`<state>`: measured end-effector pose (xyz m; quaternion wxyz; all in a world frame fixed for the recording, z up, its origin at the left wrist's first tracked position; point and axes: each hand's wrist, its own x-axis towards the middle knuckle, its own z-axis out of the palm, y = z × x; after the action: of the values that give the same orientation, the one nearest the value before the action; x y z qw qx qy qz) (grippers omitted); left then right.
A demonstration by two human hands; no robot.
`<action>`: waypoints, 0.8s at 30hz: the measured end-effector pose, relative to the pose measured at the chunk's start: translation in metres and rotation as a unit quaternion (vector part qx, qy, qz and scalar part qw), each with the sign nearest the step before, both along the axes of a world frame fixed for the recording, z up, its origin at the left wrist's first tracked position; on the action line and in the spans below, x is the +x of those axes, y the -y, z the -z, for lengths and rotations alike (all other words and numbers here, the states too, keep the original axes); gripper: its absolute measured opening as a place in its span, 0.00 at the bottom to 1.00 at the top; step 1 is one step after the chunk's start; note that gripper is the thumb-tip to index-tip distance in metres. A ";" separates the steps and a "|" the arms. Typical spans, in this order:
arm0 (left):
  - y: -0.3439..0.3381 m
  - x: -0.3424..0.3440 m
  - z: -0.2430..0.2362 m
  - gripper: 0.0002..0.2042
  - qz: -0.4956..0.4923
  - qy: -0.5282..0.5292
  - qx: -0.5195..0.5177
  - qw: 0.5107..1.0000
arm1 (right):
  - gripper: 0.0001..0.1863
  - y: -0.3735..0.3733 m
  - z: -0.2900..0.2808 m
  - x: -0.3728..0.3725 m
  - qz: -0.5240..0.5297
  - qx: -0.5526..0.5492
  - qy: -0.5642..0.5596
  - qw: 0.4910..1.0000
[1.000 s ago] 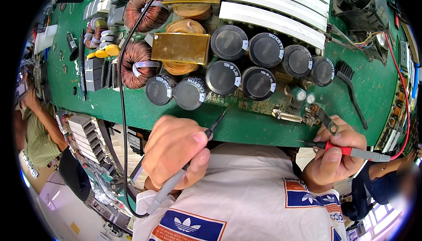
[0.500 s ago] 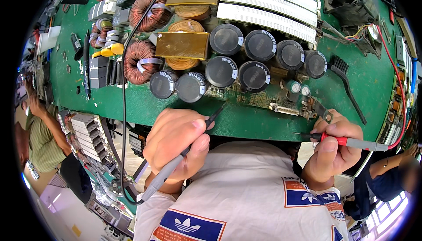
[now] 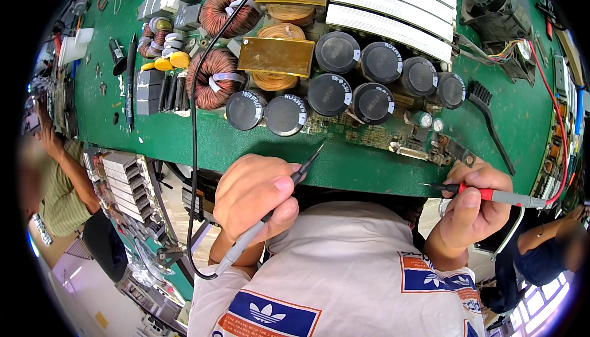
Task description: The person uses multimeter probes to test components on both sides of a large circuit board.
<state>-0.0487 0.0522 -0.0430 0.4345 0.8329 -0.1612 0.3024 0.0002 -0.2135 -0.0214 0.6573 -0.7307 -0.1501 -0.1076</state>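
Note:
My left hand [image 3: 252, 195] grips a black-tipped probe with a grey body [image 3: 246, 241]; its tip points up at the front edge of a large circuit board [image 3: 344, 131], below several black cylindrical capacitors [image 3: 286, 114]. Whether it touches the board I cannot tell. My right hand [image 3: 473, 208] grips a red probe [image 3: 510, 197], tip pointing left over the green mat [image 3: 369, 171], just below a metal bracket [image 3: 458, 152] on the board. The board also carries copper-wound coils [image 3: 212, 79], yellow-taped transformers [image 3: 279, 57] and white finned heatsinks [image 3: 387, 29]. A black cable [image 3: 194, 152] runs across its left part.
A black brush [image 3: 488, 125] and a fan [image 3: 491, 5] lie at the right, pens [image 3: 131, 82] at the left. Another board with heatsinks [image 3: 123, 186] is at lower left. A person in a striped shirt [image 3: 67, 189] is at left; another in dark clothing [image 3: 534, 254] at right.
My left hand and its probe have moved a little up and right in the picture. The board has shifted right and up in view. Both probes are still held.

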 end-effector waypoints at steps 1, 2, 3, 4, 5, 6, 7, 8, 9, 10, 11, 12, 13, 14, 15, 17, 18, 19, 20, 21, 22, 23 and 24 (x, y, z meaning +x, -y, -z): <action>0.001 0.000 0.000 0.14 -0.003 -0.001 0.005 1.000 | 0.13 0.000 0.000 0.000 0.000 -0.003 0.002 1.000; 0.000 0.000 -0.001 0.14 -0.003 -0.007 0.007 1.000 | 0.13 0.001 0.000 0.000 -0.001 -0.003 -0.003 1.000; -0.001 -0.001 -0.002 0.14 -0.002 -0.012 0.010 1.000 | 0.13 0.001 -0.001 -0.001 -0.001 -0.002 -0.007 1.000; -0.001 -0.001 -0.003 0.14 -0.001 -0.017 0.012 1.000 | 0.13 0.001 -0.002 -0.001 -0.001 -0.001 -0.012 1.000; -0.001 0.000 -0.003 0.14 -0.009 -0.011 0.013 1.000 | 0.13 0.001 -0.002 -0.001 0.002 -0.001 -0.014 1.000; -0.001 -0.001 -0.003 0.14 -0.020 -0.006 0.013 1.000 | 0.13 0.001 -0.002 -0.002 0.003 -0.001 -0.017 1.000; -0.001 -0.001 -0.002 0.15 -0.030 0.000 0.013 0.999 | 0.14 0.001 -0.002 -0.002 0.003 -0.001 -0.019 1.000; -0.001 -0.002 -0.003 0.15 -0.031 -0.005 0.016 0.999 | 0.14 0.001 -0.002 -0.001 0.002 -0.002 -0.013 1.000; -0.001 -0.002 -0.004 0.15 -0.032 -0.010 0.019 0.999 | 0.14 0.002 -0.002 0.000 0.001 -0.002 -0.008 1.000; -0.002 -0.003 -0.004 0.15 -0.032 -0.015 0.023 0.999 | 0.15 0.002 -0.001 0.001 0.000 -0.003 -0.002 1.000; -0.004 -0.004 -0.004 0.14 -0.020 -0.016 0.002 1.000 | 0.15 0.002 -0.002 0.001 0.003 -0.002 -0.005 1.000; -0.005 -0.007 -0.003 0.13 -0.009 -0.017 -0.018 1.000 | 0.15 0.002 -0.002 -0.001 0.006 -0.001 -0.008 1.000; -0.006 -0.008 -0.003 0.12 0.003 -0.019 -0.039 0.999 | 0.15 0.002 -0.002 -0.001 0.009 -0.001 -0.011 1.000; -0.006 -0.009 -0.003 0.12 0.002 -0.019 -0.037 0.999 | 0.15 0.002 -0.002 0.000 0.004 -0.004 -0.004 1.000; -0.006 -0.008 -0.004 0.13 0.001 -0.020 -0.036 0.999 | 0.15 0.003 -0.001 0.001 -0.001 -0.008 0.003 1.000; -0.006 -0.008 -0.004 0.13 0.001 -0.022 -0.034 0.999 | 0.15 0.004 0.001 0.002 -0.008 -0.010 0.009 1.000; -0.006 -0.008 -0.004 0.13 0.001 -0.024 -0.034 0.999 | 0.15 0.004 0.000 0.002 -0.010 -0.008 0.007 1.000; -0.006 -0.008 -0.004 0.13 0.002 -0.026 -0.034 0.999 | 0.16 0.005 0.000 0.002 -0.013 -0.007 0.005 1.000; -0.006 -0.008 -0.004 0.13 0.005 -0.023 -0.035 0.999 | 0.16 0.006 0.000 0.002 -0.016 -0.008 0.005 1.000; -0.007 -0.008 -0.003 0.13 0.008 -0.019 -0.034 0.999 | 0.16 0.006 -0.001 0.002 -0.019 -0.008 0.005 1.000; -0.007 -0.008 -0.002 0.13 0.010 -0.015 -0.034 0.999 | 0.16 0.007 -0.001 0.002 -0.023 -0.008 0.006 1.000; -0.008 -0.008 -0.003 0.14 0.013 -0.018 -0.029 0.999 | 0.16 0.007 -0.001 0.003 -0.028 -0.007 0.006 1.000; -0.008 -0.009 -0.003 0.14 0.015 -0.022 -0.024 0.999 | 0.16 0.008 -0.001 0.003 -0.032 -0.006 0.007 0.999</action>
<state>-0.0574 0.0603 -0.0398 0.4626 0.8261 -0.1564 0.2812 0.0028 -0.2216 -0.0208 0.6554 -0.7284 -0.1784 -0.0903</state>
